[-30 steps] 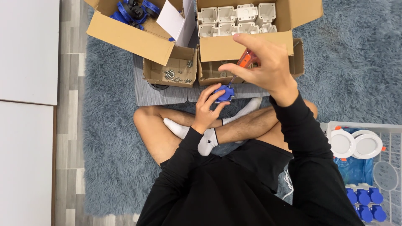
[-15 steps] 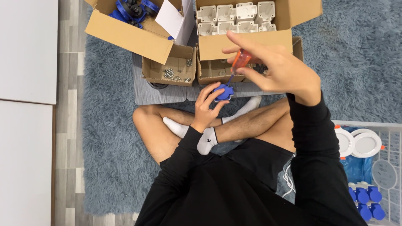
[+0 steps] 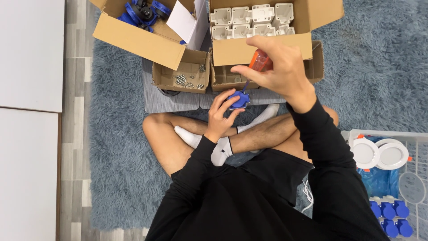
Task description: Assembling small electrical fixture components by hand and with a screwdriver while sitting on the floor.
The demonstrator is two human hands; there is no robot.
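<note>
I sit cross-legged on a blue-grey rug. My left hand [image 3: 220,117] grips a small blue plastic part [image 3: 239,100] above my shins. My right hand [image 3: 276,69] holds a screwdriver with an orange handle [image 3: 259,61]; its thin shaft runs down-left and its tip meets the top of the blue part. Just beyond my hands stands a small open cardboard box [image 3: 183,78] with several loose screws on its bottom.
A cardboard box of white plastic housings [image 3: 252,20] stands at the top centre, and a box of blue parts [image 3: 142,11] at the top left. A white wire basket [image 3: 388,178] with round white discs and blue caps stands at the right. White panels [image 3: 29,53] lie at the left.
My right hand has shifted slightly and brought the screwdriver tip down onto the blue part. My left hand has held the part nearly still.
</note>
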